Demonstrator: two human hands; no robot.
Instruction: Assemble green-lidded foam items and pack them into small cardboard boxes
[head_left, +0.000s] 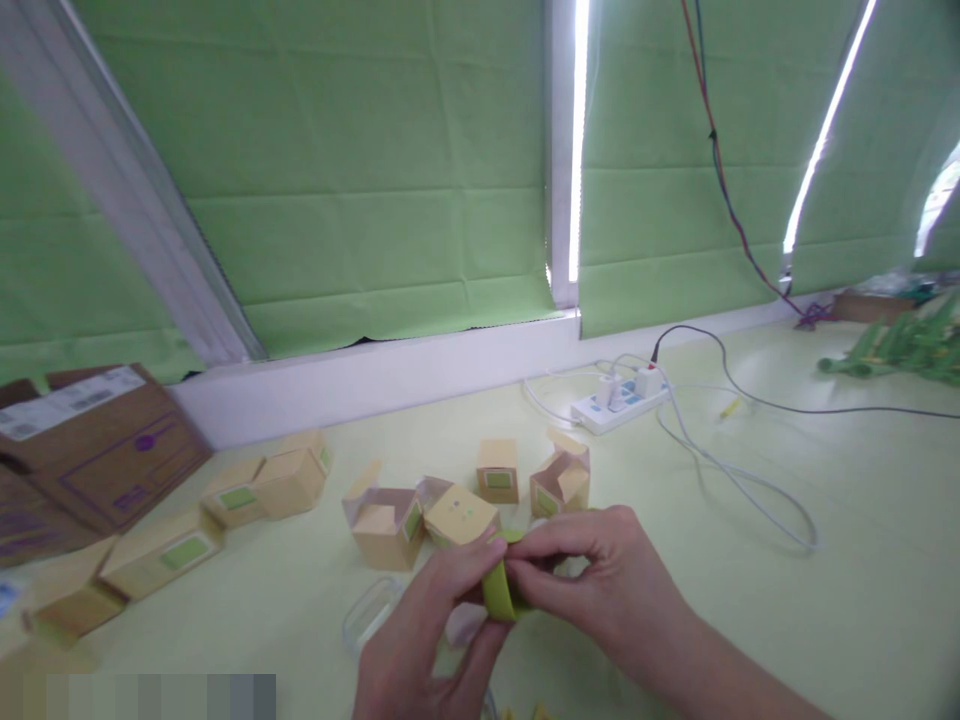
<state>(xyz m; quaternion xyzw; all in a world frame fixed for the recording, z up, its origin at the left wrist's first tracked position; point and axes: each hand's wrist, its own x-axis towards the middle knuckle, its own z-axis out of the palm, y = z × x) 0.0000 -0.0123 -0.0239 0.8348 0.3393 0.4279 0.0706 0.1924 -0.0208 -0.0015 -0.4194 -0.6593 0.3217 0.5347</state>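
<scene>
My left hand (442, 620) grips a curved yellow-green band (498, 592) between thumb and fingers, low in the middle of the head view. The thumb and fingers of my right hand (592, 575) pinch the band's right side. Its exact kind cannot be made out, and my fingers cover much of it. Just beyond my hands lies a small tan carton (459, 513) with coloured dots on top. Open cartons (386, 530) (561, 485) stand to either side of it, and a closed carton (498, 468) is behind. Left of my left hand is a clear plastic piece (369, 612).
Several tan cartons (165, 550) form a row at the left, before a large brown cardboard box (105, 450). A white power strip (621, 400) with plugs and loose cables lies beyond my right hand. Green items (900, 345) are piled at the far right.
</scene>
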